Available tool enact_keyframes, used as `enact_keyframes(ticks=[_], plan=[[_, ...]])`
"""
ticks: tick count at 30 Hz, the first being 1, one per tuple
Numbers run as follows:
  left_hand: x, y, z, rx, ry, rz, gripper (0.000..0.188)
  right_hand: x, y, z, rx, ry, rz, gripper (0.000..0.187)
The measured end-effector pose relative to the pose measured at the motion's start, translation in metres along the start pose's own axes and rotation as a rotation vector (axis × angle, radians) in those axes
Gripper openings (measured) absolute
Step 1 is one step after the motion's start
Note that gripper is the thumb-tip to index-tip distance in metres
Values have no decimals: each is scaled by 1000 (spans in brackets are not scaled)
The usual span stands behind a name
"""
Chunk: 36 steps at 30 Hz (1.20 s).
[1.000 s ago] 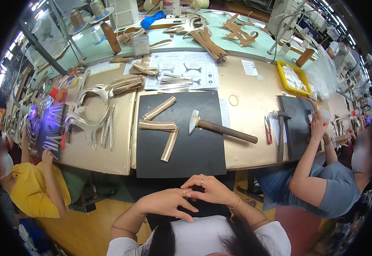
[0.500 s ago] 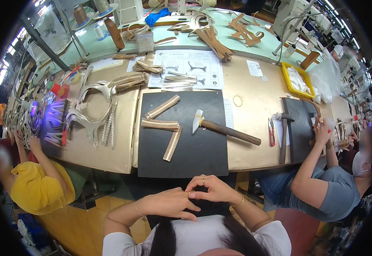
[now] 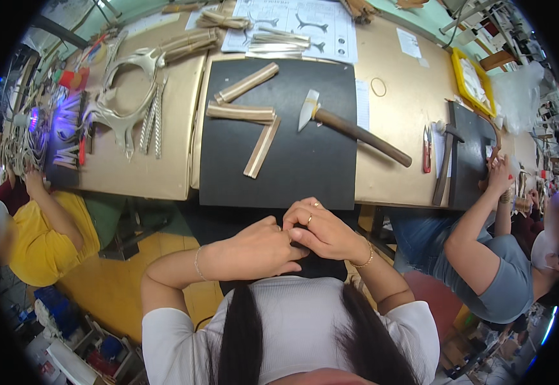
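My left hand (image 3: 249, 249) and my right hand (image 3: 326, 232) meet in front of my body, just off the near edge of a black work board (image 3: 292, 179). The right fingers close around a finger of the left hand near a ring. The left fingers are loosely bent, partly hidden behind the right, and hold nothing I can see. On the board lie three brown strips with a pale centre stripe: an upper strip (image 3: 247, 82), a middle strip (image 3: 241, 112) and a lower strip (image 3: 262, 149). A hammer (image 3: 363, 136) with a wooden handle rests to their right.
To the left are silver cut-out straps (image 3: 116, 115) and braided bands (image 3: 153, 122). A printed drawing sheet (image 3: 331, 32) carries strip bundles. On the right lie red-handled snips (image 3: 427, 151), another hammer (image 3: 447, 160) and a yellow tray (image 3: 472, 80). Co-workers sit at both sides.
The view has tilted down, so the table sits higher in the picture. My hands have drawn closer together, the left fingers more bent. Strips and hammer lie as before.
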<state>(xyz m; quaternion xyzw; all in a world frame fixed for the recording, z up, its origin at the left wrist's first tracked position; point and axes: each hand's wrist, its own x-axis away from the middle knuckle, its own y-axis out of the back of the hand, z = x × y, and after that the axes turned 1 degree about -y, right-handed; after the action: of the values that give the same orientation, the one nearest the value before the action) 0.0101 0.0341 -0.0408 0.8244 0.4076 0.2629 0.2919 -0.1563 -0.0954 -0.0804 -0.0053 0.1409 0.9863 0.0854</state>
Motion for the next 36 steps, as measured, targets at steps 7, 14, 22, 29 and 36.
enact_keyframes(ticks=[7,14,22,29,36], plan=[[-5,-3,-1,-109,-31,-67,27,-2,-10,-10,73,104,-105,18],[-8,9,36,-34,49,-510,22,-19,24,-8,359,23,-464,18],[-57,5,105,-149,846,-1083,22,-69,77,-59,893,-238,-620,36],[-48,-5,86,29,708,-911,23,-67,81,-57,981,-243,-572,24],[-53,-5,75,7,687,-886,34,-23,57,-12,570,-317,-561,24]])
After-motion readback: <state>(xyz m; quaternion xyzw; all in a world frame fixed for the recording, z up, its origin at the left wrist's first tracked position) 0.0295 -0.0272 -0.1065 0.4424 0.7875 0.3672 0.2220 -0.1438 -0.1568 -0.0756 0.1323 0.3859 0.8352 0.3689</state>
